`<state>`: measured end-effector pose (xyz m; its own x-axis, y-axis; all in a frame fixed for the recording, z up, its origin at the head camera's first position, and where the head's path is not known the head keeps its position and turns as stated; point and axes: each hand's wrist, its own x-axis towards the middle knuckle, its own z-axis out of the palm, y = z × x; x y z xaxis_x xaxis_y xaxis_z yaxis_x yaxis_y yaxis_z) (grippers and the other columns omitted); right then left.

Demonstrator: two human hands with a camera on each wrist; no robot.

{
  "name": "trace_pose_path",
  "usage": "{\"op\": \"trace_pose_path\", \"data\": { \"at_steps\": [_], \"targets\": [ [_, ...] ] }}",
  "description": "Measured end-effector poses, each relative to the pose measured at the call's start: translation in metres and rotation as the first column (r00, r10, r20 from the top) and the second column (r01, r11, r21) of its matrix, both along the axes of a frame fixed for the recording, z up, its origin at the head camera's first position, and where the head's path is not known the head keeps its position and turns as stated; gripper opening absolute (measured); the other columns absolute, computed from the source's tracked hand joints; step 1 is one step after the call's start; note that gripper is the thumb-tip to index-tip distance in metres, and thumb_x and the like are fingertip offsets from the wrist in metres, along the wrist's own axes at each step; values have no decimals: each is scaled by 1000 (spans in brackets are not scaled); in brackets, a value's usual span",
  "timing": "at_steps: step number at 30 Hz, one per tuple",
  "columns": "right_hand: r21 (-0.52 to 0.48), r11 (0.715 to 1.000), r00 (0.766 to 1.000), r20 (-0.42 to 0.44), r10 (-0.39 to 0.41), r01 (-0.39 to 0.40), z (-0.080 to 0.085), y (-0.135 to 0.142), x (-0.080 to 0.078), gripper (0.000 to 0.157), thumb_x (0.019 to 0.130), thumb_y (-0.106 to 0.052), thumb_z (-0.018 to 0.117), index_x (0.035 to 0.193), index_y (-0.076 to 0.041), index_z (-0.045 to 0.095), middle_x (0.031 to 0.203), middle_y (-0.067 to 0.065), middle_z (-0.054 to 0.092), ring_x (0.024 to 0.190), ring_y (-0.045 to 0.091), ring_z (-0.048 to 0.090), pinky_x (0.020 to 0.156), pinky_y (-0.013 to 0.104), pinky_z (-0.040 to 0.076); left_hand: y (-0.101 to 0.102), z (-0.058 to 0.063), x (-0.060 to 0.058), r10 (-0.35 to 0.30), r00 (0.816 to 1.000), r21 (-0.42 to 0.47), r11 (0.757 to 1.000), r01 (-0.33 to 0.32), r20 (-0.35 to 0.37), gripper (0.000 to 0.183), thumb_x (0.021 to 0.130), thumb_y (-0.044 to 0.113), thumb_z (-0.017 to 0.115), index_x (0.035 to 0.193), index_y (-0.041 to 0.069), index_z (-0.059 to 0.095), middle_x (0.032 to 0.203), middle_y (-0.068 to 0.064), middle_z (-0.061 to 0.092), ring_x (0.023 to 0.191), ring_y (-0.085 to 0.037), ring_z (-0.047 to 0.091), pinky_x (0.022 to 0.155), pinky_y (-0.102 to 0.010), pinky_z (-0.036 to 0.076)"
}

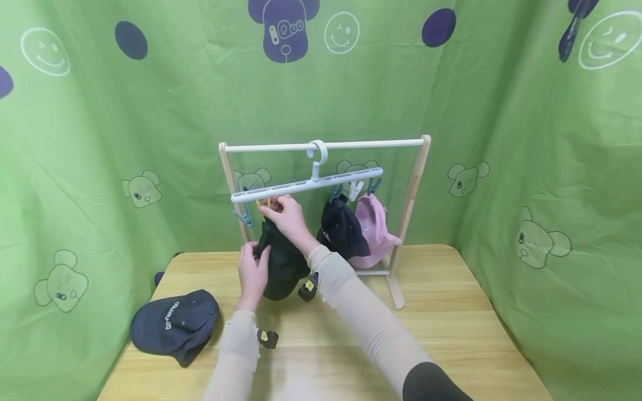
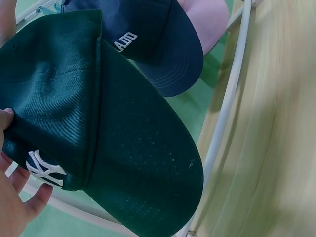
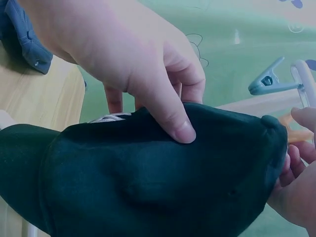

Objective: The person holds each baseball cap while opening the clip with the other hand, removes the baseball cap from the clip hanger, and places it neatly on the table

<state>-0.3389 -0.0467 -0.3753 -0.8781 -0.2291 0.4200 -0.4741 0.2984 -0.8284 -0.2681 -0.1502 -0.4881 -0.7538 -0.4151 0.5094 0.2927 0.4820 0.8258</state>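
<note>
A dark green baseball cap (image 1: 283,264) with a white embroidered logo hangs below the left part of a white clip hanger (image 1: 281,189). My left hand (image 1: 253,273) holds the cap's side, its thumb pressed on the fabric in the right wrist view. Up at the hanger, my right hand (image 1: 291,216) pinches a yellow-orange clothespin (image 3: 295,134) at the end of the cap. In the left wrist view the green brim (image 2: 148,148) points down and to the right, and the left hand's fingers (image 2: 34,202) show beside the logo.
A wooden rack (image 1: 412,195) carries the tilted hanger. To the right hang a navy cap (image 1: 343,228) and a pink cap (image 1: 373,231). A blue clothespin (image 1: 244,216) dangles at the hanger's left end. Another navy cap (image 1: 175,323) lies on the wooden table (image 1: 451,334).
</note>
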Motion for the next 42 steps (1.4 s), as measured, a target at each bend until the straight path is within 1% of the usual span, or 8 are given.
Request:
{"op": "trace_pose_path", "data": {
  "at_steps": [3, 7, 12, 16, 20, 27, 34, 42],
  "targets": [
    [-2, 1000, 1000, 8, 10, -10, 1, -2, 3, 21, 87, -25, 73, 91, -5, 64, 75, 0, 49, 70, 14, 45, 62, 20, 35, 0, 0, 1, -6, 1000, 2, 1000, 6, 16, 26, 93, 20, 65, 104, -2, 58, 96, -19, 57, 83, -31, 57, 76, -38, 49],
    [-5, 999, 998, 44, 33, -33, 3, -4, 6, 22, 87, -25, 72, 98, -7, 65, 69, -3, 48, 63, 11, 43, 56, 18, 34, 0, -1, 2, -8, 999, 11, 1000, 8, 34, 25, 93, 20, 65, 103, -2, 58, 96, -19, 58, 84, -30, 57, 77, -38, 49],
    [24, 1000, 999, 43, 14, -15, 2, -8, 7, 27, 87, -26, 73, 100, -4, 67, 66, -3, 47, 61, 11, 43, 54, 17, 33, 2, -2, 5, -8, 999, 15, 1000, 7, 32, 24, 93, 17, 65, 104, -3, 59, 96, -20, 59, 84, -30, 58, 76, -38, 50],
    [52, 999, 1000, 27, -5, 4, 0, -12, 4, 25, 87, -28, 73, 98, -7, 68, 64, -4, 46, 59, 10, 41, 53, 17, 32, 5, -4, 6, 3, 1000, 7, 1000, -3, 23, 22, 93, 16, 65, 104, -2, 60, 96, -18, 60, 83, -28, 59, 74, -35, 51],
    [58, 998, 999, 25, -21, 19, -1, -14, 2, 24, 85, -30, 74, 95, -9, 69, 62, -5, 45, 57, 10, 39, 50, 17, 30, 6, -5, 6, 3, 1000, 12, 1000, -3, 13, 21, 93, 15, 64, 103, -2, 60, 95, -18, 61, 83, -28, 60, 74, -35, 52],
    [74, 997, 999, 27, -34, 32, 1, -18, 3, 27, 84, -34, 75, 92, -9, 69, 61, -6, 45, 55, 8, 38, 49, 17, 30, 7, -7, 5, -13, 999, 41, 999, 11, 33, 21, 94, 16, 64, 104, -2, 59, 97, -18, 60, 85, -30, 61, 75, -38, 54],
    [86, 995, 998, 34, -54, 51, 3, -18, 6, 29, 84, -37, 74, 89, -10, 68, 65, -5, 51, 56, 9, 41, 50, 17, 32, 9, -7, 6, -10, 1000, 30, 1000, 9, 26, 22, 93, 15, 64, 104, -2, 58, 96, -19, 60, 86, -31, 61, 78, -42, 54],
    [88, 994, 997, 25, -72, 70, 2, -18, 5, 31, 84, -40, 73, 81, -10, 66, 67, -1, 58, 58, 11, 47, 52, 18, 37, 9, -8, 6, 0, 1000, 23, 1000, 0, 23, 20, 92, 14, 64, 104, -2, 59, 96, -17, 60, 86, -29, 61, 77, -42, 55]
  ]
}}
